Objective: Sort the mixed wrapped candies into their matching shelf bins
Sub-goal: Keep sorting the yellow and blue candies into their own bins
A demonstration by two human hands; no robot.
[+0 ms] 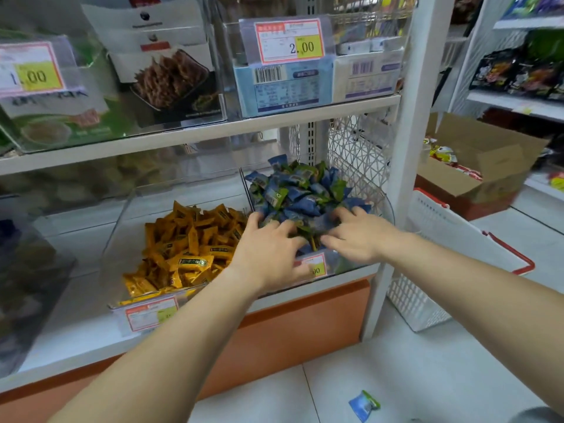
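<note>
Both hands are buried in the front of the blue-and-green candy heap (300, 193) in the right-hand clear bin (386, 206) on the lower shelf (91, 319), fingers spread and pressed down into the wrappers. Whether the left hand (268, 251) or the right hand (357, 232) has actually closed on a piece I cannot tell — the fingertips are hidden among the candies, and the two hands lie close together but not touching, palms down.

Nearest of all, on the floor at about 5 o'clock from the hands and well below the shelf, lies a single blue candy (364, 405) with a green edge. It appears to belong to the same heap, and the right arm passes closer above it than the left, so I judge a reach down for it would fall to the right hand.

Next out, at 9 o'clock from the left hand and just beside it across the clear divider, sits the yellow candy pile (186, 248) in its own bin (116, 239), the wrappers lying every way with no common long axis. This is the relation the sorting turns on: any yellow piece found in the blue heap goes leftward, a short move for the left hand, the nearer one.

Farther off at 3 o'clock, a white basket with red handle (439, 239) leans by the shelf post, and beyond it an open cardboard box (488, 166) holds other packets
</note>
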